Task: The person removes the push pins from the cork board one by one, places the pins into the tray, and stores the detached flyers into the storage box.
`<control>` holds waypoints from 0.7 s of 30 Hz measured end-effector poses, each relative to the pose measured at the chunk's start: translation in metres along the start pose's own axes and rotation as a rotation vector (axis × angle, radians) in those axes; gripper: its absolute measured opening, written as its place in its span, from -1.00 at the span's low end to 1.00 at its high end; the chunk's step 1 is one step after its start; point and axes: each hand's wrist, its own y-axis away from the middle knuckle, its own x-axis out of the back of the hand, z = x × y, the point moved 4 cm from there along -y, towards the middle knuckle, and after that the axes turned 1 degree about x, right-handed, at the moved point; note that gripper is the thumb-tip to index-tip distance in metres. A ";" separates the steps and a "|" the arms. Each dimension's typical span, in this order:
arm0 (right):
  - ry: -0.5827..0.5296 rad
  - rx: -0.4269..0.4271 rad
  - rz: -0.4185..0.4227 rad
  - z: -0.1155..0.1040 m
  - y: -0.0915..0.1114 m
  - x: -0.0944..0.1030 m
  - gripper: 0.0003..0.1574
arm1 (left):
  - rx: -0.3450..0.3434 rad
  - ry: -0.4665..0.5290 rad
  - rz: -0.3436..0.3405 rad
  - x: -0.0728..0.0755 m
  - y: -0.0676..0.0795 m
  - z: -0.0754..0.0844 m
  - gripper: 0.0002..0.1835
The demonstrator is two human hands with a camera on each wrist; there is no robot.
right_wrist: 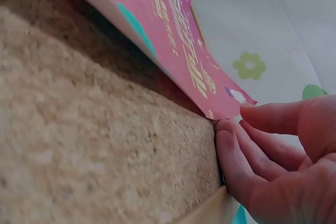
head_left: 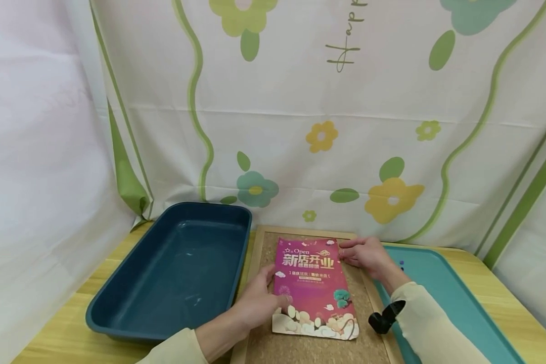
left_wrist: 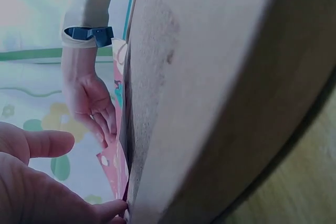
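A pink and purple flyer (head_left: 307, 290) printed with Chinese lettering and "Open" lies over a wood-framed cork board (head_left: 296, 351). My left hand (head_left: 259, 301) is at the flyer's left edge, fingertips touching it. Its thumb (left_wrist: 50, 144) stands apart from the paper in the left wrist view. At the upper right edge, my right hand (head_left: 366, 257) pinches the flyer, thumb above and fingers below. The right wrist view shows the paper (right_wrist: 173, 45) bowed up off the cork (right_wrist: 105, 145), a dark gap beneath it.
Left of the board stands a deep dark-blue tray (head_left: 168, 331). A flat teal tray (head_left: 464, 308) lies on the right, partly under my right forearm, with small purple bits (head_left: 402, 263) on it. A flowered white curtain (head_left: 291, 141) hangs behind the wooden table (head_left: 73, 308).
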 end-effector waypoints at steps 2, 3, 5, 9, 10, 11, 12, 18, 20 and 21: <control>0.017 -0.005 0.008 0.000 0.000 -0.001 -0.49 | 0.008 0.001 -0.001 0.000 0.000 0.000 -0.01; 0.029 -0.005 0.010 0.000 0.000 -0.002 -0.49 | 0.012 -0.001 0.000 0.000 0.000 0.000 0.00; 0.053 -0.012 0.026 -0.001 -0.001 -0.003 -0.52 | 0.016 -0.011 0.004 0.000 0.000 0.000 0.01; 0.074 -0.016 0.046 0.000 -0.002 -0.006 -0.55 | 0.024 -0.014 0.010 0.000 -0.001 0.000 0.01; 0.070 -0.019 0.047 0.000 -0.002 -0.007 -0.56 | 0.027 -0.011 0.013 0.001 -0.001 -0.001 0.01; 0.063 -0.018 0.041 0.001 -0.003 -0.007 -0.55 | 0.032 -0.003 0.017 0.002 -0.001 -0.001 0.00; 0.052 -0.017 0.034 0.002 -0.003 -0.008 -0.54 | 0.034 0.006 0.020 0.003 -0.002 -0.001 -0.01; -0.031 -0.016 0.017 0.009 -0.005 -0.005 -0.50 | 0.032 0.065 0.043 0.008 -0.005 -0.003 -0.04; -0.061 -0.018 0.012 0.011 -0.006 -0.002 -0.48 | 0.030 0.086 0.040 0.008 -0.006 -0.003 -0.06; -0.074 -0.017 0.006 0.011 -0.006 -0.002 -0.47 | 0.030 0.093 0.038 0.008 -0.006 -0.003 -0.06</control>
